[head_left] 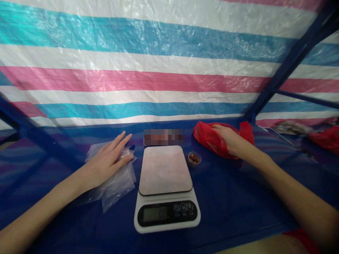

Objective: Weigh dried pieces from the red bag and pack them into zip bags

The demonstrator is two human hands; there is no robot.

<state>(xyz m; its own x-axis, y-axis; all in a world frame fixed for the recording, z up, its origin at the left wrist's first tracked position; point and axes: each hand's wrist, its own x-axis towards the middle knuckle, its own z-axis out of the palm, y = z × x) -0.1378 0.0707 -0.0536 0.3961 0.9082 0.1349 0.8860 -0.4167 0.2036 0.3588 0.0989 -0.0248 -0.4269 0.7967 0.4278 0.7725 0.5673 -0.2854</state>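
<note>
A: How is the left hand point(109, 158) shown?

B: The left hand is laid flat, palm down, with the fingers extended and only slightly parted. It is pressed on a small stack of clear plastic bags point(116, 183), which lies on the blue table point(238, 208) just left of the scale. Nothing is pinched between the fingers.

A: And the right hand point(229, 139)?

B: The right hand is placed on top of a crumpled red plastic bag point(212, 139), with the fingers curved over the plastic. Whether the bag is gripped or merely covered cannot be told. The red bag is seen at the far right part of the table, near the back edge.

A: What is found between the two hands?

B: A white kitchen scale point(166, 188) with a grey weighing plate is set in the middle, its display and buttons turned toward the person; the plate is bare. Just beside its far right corner a small round cup point(194, 158) holding brown pieces is seen. A blurred object point(164, 137) lies behind the scale.

A: What surrounds the table?

B: A striped tarpaulin point(159, 70) in white, blue and pink is hung behind, carried on a dark blue frame point(288, 63). More red plastic point(325, 137) is visible at the far right.
</note>
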